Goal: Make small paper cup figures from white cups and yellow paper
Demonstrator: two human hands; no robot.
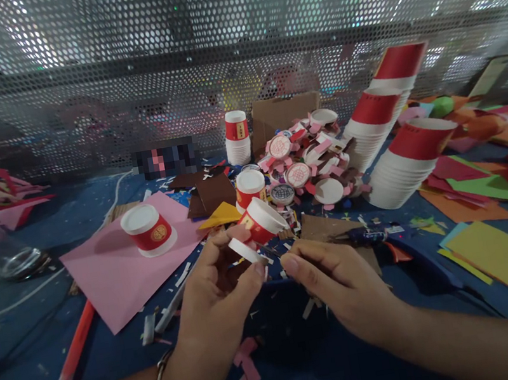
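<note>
My left hand [223, 285] pinches a white paper piece [246, 251], round-rimmed like the cut-off base of a paper cup, between thumb and fingers. My right hand [340, 276] is closed on a thin dark tool [271, 251], whose tip points at that piece; most of the tool is hidden by the fingers. Just behind, a red-and-white paper cup [263, 220] tilts to the right beside my left fingertips; I cannot tell whether they touch it. Another short upside-down cup [249, 182] stands behind it. On pink paper [108, 274] to the left sits a similar cup [148, 230].
Stacked paper cups [396, 161] lean at the right, beside a heap of round cup bases with pink strips [300, 163]. A dark blue glue gun [419, 260] lies near my right forearm. Coloured paper [505, 253] covers the right side. Perforated metal [189, 27] rises behind.
</note>
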